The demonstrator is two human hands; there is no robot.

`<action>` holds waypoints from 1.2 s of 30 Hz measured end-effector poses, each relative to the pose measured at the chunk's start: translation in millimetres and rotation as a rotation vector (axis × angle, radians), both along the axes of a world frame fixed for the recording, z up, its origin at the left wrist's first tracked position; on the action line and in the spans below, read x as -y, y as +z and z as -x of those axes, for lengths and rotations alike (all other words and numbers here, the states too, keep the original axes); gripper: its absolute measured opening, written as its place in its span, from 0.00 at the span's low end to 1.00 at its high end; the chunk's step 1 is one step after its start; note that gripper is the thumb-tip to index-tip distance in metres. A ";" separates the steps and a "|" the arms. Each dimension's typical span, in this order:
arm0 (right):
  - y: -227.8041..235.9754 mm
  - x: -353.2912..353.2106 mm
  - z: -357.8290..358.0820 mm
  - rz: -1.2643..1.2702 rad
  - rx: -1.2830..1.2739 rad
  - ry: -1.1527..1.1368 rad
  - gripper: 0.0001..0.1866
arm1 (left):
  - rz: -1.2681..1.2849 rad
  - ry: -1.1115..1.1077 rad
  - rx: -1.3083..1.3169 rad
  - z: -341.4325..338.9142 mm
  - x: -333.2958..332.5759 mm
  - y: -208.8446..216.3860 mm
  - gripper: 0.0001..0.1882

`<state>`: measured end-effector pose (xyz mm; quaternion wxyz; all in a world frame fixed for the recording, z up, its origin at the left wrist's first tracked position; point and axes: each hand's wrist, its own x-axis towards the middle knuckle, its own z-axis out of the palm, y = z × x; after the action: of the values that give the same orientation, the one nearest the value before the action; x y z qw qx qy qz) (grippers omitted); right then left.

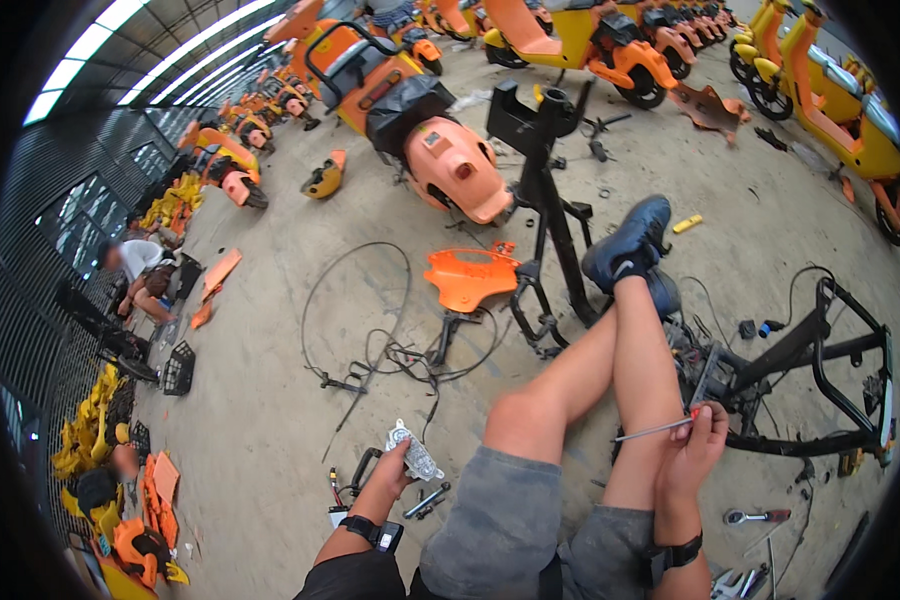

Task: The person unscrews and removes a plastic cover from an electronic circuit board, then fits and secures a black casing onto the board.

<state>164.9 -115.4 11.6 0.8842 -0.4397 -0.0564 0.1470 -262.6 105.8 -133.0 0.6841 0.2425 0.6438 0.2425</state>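
— Seated on a workshop floor (270,400), legs crossed over a stripped black scooter frame (810,350). Left hand (395,470) wrapped around a small clear light unit (413,452), fingers clenched on its lower end, the part standing up past the fingertips.

— And the right hand (695,440)?

— Pinching a thin metal rod (655,431) by one end, thumb and forefinger closed on it, shaft jutting leftward from the fingers across the shin.

— Likely trouble?

— Rod tip lying against bare skin; a slip of the pinch probably means a scratch or a jab. Held so near one end, apt to swivel.

— Anything underhand?

— Loose black cables (390,350) snaking just beyond the left fingers, a small black tool (428,500) directly below them, a ratchet wrench (755,517) below the right wrist. Snagging possible on any reach outward. Clear housing probably brittle if dropped on concrete.

— Background?

— Rows of orange-and-yellow scooters (590,40), another person (140,275) crouched well off to the left.
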 end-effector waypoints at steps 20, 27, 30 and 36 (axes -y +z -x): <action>-8.3 2.8 -1.3 0.068 0.109 -0.060 0.10 | -1.831 -0.091 0.386 -111.6 -209.9 498.7 0.20; -12.2 -0.7 0.0 0.087 0.086 -0.004 0.09 | -1.267 -0.212 -0.188 -117.5 -181.5 333.8 0.23; -14.0 3.2 1.3 0.098 0.082 0.010 0.08 | -0.972 -0.237 -0.212 -95.9 -188.3 196.5 0.28; -19.0 1.5 -2.8 0.065 0.107 -0.022 0.08 | -0.626 -0.368 -0.077 -115.0 -91.5 49.6 0.20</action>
<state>167.8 -116.9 -7.4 0.8669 -0.4759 -0.0939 0.1151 -147.6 197.3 -83.4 0.5841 0.5610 0.5091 0.2913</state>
